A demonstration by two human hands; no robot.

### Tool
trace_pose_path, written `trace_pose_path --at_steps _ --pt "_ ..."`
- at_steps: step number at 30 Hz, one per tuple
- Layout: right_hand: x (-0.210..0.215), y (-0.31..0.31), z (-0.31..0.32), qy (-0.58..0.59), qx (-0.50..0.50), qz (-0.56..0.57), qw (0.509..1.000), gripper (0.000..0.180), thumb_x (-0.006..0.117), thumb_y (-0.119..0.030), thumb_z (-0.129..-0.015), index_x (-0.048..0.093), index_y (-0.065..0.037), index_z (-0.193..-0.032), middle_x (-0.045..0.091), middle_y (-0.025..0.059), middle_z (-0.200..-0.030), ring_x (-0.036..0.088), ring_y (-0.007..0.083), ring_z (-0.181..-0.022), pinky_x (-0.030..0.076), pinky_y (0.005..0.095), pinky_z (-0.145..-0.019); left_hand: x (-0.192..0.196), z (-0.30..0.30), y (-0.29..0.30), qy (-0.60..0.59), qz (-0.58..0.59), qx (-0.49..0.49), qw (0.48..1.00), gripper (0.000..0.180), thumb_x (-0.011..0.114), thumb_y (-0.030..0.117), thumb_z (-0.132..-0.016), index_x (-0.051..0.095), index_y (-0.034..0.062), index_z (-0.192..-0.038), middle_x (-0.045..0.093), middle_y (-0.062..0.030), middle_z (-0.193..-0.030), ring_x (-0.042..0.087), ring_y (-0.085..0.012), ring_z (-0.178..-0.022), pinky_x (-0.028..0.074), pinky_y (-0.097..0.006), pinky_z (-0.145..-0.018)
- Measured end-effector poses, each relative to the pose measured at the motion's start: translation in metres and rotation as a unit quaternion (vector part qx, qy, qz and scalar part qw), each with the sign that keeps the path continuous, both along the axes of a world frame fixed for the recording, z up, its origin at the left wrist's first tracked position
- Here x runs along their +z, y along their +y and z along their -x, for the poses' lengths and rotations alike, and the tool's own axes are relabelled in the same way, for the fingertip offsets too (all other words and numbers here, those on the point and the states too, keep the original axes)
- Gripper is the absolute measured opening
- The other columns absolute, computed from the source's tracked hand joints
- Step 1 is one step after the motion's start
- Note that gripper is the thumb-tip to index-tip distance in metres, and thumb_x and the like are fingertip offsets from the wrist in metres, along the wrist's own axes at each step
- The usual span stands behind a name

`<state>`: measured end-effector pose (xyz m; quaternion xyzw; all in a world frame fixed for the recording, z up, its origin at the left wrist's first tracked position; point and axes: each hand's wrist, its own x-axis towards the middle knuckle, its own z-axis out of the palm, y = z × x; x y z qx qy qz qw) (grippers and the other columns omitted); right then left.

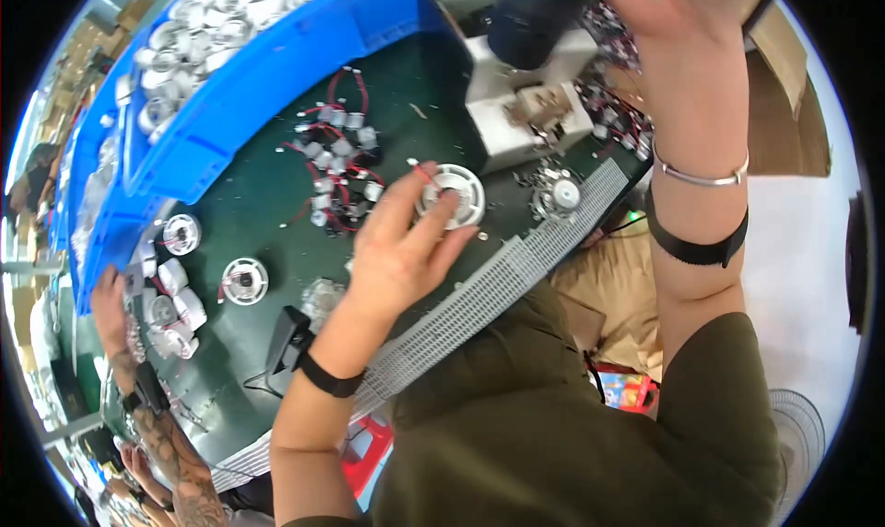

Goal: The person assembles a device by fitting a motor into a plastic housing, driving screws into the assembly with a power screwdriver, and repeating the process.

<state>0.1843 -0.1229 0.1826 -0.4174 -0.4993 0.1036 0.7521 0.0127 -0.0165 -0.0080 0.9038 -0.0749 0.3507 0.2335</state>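
My left hand (pixel 396 255) has its fingers closed on a white round plastic housing (pixel 472 198) with a red wire, low over the dark green table. At the upper edge, my right hand (pixel 668 6) is raised and closed around a dark cylindrical tool (pixel 533 24), blurred and partly cut off; its fingertips are hidden. Below that tool stands a white open box (pixel 502 126) with small metal parts. Small silvery metal parts (pixel 556 193) lie between the housing and the perforated strip. Small motors with red wires (pixel 336 163) form a pile left of the housing.
Blue bins (pixel 277 80) along the far side hold many white round parts. Another white housing (pixel 245 281) and a group of white parts (pixel 171 310) lie at left, beside a co-worker's tattooed arm (pixel 171 444). A perforated metal strip (pixel 461 301) lines the near edge; a cardboard box (pixel 784 112) stands right.
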Motion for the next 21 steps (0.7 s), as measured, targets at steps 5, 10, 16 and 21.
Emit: trace_pose_path --at_steps 5,10,16,21 --pt "-0.043 -0.035 -0.012 -0.007 -0.135 0.059 0.989 0.031 0.067 -0.019 -0.078 0.055 0.001 -0.098 0.056 0.0065 -0.067 0.054 0.0145 -0.057 0.046 0.0277 -0.051 -0.007 0.001 0.004 0.012 -0.004 0.009 1.000 0.040 0.080 0.015 -0.062 0.067 0.0058 -0.098 0.057 -0.0187 -0.115 0.062 -0.0322 -0.094 0.053 -0.036 -0.075" --pt "-0.059 -0.047 -0.007 0.061 -0.176 0.056 0.981 0.033 0.065 -0.017 -0.077 0.053 0.003 -0.101 0.055 0.0072 -0.067 0.053 0.0153 -0.054 0.045 0.0271 -0.050 -0.008 0.001 0.003 0.006 -0.012 0.006 1.000 0.042 0.081 0.015 -0.059 0.067 0.0059 -0.098 0.057 -0.0188 -0.115 0.063 -0.0310 -0.091 0.054 -0.036 -0.074" --pt "-0.064 -0.045 -0.007 0.059 -0.192 0.058 0.978 0.036 0.065 -0.015 -0.075 0.052 0.004 -0.103 0.054 0.0068 -0.065 0.053 0.0162 -0.052 0.045 0.0275 -0.049 -0.006 0.000 0.004 -0.006 -0.019 -0.003 1.000 0.043 0.081 0.014 -0.058 0.067 0.0045 -0.097 0.058 -0.0210 -0.112 0.063 -0.0317 -0.091 0.054 -0.036 -0.074" --pt "-0.072 -0.043 -0.009 0.055 -0.202 0.051 0.977 0.037 0.064 -0.015 -0.075 0.051 0.004 -0.104 0.053 0.0075 -0.065 0.052 0.0169 -0.051 0.045 0.0279 -0.049 -0.004 -0.001 0.005 -0.005 -0.012 -0.010 1.000 0.042 0.082 0.014 -0.057 0.067 0.0026 -0.095 0.058 -0.0226 -0.111 0.063 -0.0326 -0.092 0.054 -0.036 -0.076"
